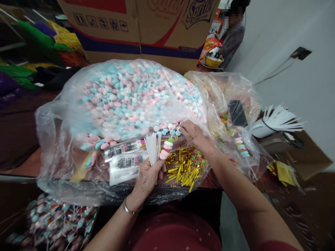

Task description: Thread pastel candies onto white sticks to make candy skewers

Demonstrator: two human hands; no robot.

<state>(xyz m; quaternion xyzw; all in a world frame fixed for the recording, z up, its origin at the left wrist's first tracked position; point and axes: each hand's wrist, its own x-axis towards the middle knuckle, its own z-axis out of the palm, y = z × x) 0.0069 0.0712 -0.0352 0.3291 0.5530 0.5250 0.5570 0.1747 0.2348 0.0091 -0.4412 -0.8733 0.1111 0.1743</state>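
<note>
My left hand (150,174) is closed around a bundle of white sticks (151,148) and a candy skewer (166,148). Pink, red, white and green sweets are stacked along that skewer. At the mouth of a large clear plastic bag, my right hand (193,132) bends its fingers over loose marshmallow-like candies (164,131). Its fingertips are drawn together, but what they hold is hidden. Pink, blue and white candies fill the clear bag (136,94) behind. Gold twist ties (184,167) and small coloured candy rings (199,161) lie between my hands, beside printed clear wrappers (127,164).
A big cardboard box (138,31) stands at the back. On the right are a second clear bag (220,87), a black phone-like slab (237,112) and a container of white sticks (277,120). Finished skewers (60,223) fill a box at lower left. A person (232,38) is behind.
</note>
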